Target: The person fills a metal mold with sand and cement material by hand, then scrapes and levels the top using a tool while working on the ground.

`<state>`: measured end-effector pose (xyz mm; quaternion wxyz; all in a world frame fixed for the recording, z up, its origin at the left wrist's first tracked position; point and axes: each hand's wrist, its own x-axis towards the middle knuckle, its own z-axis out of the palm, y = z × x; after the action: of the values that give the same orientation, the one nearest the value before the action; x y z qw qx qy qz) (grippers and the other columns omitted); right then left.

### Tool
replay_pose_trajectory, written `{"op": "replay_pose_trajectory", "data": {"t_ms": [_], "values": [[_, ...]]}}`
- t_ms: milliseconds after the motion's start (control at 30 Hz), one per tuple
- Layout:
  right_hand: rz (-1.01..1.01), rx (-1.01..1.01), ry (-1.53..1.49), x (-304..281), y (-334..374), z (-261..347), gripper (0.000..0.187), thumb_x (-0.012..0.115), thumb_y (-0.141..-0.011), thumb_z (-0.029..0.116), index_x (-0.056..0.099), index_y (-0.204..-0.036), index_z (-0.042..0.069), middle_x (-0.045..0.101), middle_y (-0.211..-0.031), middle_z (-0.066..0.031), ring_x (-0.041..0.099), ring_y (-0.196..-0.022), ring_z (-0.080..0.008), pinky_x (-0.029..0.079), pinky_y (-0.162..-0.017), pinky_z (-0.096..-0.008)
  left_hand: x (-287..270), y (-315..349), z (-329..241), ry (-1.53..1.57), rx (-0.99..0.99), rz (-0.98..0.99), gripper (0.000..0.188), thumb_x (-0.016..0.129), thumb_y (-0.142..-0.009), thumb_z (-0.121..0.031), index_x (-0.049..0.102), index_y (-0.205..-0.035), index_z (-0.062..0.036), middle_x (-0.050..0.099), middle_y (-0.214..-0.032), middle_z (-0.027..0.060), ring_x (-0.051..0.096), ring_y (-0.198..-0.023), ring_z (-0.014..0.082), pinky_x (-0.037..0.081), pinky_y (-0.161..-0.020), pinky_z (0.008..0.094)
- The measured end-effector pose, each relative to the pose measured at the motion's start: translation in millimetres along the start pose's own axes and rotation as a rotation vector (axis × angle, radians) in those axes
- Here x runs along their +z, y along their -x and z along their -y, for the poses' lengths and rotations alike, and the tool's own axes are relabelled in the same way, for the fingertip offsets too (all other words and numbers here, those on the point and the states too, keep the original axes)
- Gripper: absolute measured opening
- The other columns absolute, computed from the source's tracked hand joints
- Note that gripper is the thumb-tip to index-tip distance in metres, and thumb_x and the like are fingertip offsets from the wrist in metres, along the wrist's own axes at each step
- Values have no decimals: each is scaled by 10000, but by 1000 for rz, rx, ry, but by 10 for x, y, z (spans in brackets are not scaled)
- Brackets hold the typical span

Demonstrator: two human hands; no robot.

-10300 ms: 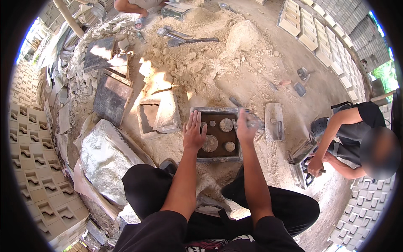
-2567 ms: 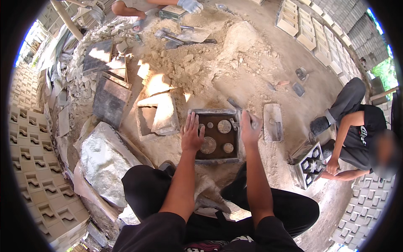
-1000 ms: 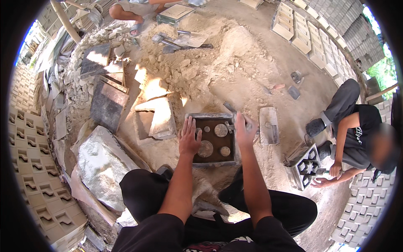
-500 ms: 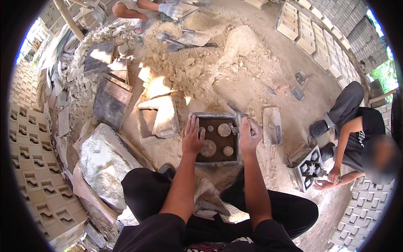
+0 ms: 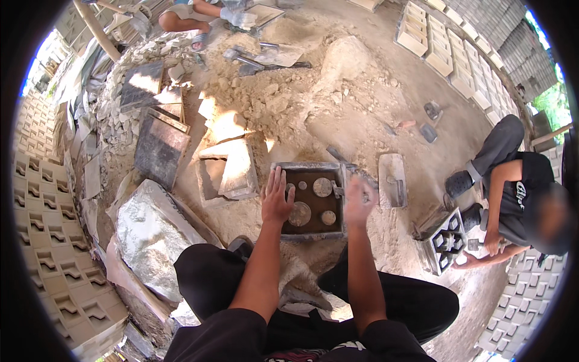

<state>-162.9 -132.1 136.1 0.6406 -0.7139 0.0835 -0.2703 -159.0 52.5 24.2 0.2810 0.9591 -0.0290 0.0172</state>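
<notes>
A square dark metal mould (image 5: 312, 235) sits on the ground in front of me. Inside, round pale discs of several sizes stand out of a brown surface, the largest disc (image 5: 299, 213) at the near left. My left hand (image 5: 276, 196) lies over the mould's left rim, fingers stretched and thumb reaching inward. Smeared by motion, my right hand (image 5: 360, 196) is just outside the right rim; its grip cannot be made out. Close to it, a small metal piece (image 5: 338, 192) shows at the rim. A dark narrow tool (image 5: 335, 153) lies past the far right corner.
A plastering float (image 5: 394, 181) lies to the right. Further right, a co-worker's hands (image 5: 491, 244) are by a patterned mould (image 5: 447, 241). At left are a broken block (image 5: 232, 169), dark boards (image 5: 160, 145) and a white sack (image 5: 151, 235). Rubble and a sand mound (image 5: 350, 60) lie ahead.
My right hand has become blurred and shifted slightly outward from the right rim. My left hand has stayed put. The co-worker at right has moved their hands and head a little.
</notes>
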Motion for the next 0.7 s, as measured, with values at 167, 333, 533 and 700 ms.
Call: {"op": "replay_pose_trajectory", "data": {"t_ms": [167, 333, 533, 700], "values": [[7, 23, 10, 201, -102, 377, 429, 596, -947, 133, 397, -580, 33, 327, -547, 58, 280, -535, -32, 217, -464, -265, 9, -2, 172, 3, 2, -20, 612, 457, -959, -401, 293, -1499, -163, 201, -1593, -12, 180, -1468, 187, 223, -1139, 486], [73, -77, 101, 51, -136, 158, 430, 585, -953, 139, 425, -565, 48, 369, -520, 63, 311, -510, -19, 212, -456, -249, 29, -12, -27, 13, 31, -19, 579, 489, -955, -347, 360, -1467, -110, 278, -1562, 61, 224, -1454, 246, 233, -1149, 426], [118, 6, -120, -70, -123, 365, 451, 586, -956, 158, 388, -562, 62, 362, -543, 88, 294, -524, -12, 201, -464, -248, 62, -41, 124, -21, 39, -49, 589, 462, -964, -376, 325, -1485, -137, 249, -1576, 21, 209, -1459, 218, 239, -1140, 451], [40, 63, -90, -30, -165, 298, 427, 584, -955, 153, 425, -573, 50, 385, -544, 72, 307, -519, -26, 219, -471, -244, 97, 18, 75, -37, 12, -8, 599, 454, -964, -392, 310, -1492, -147, 230, -1584, 0, 198, -1462, 204, 236, -1139, 462]]}}
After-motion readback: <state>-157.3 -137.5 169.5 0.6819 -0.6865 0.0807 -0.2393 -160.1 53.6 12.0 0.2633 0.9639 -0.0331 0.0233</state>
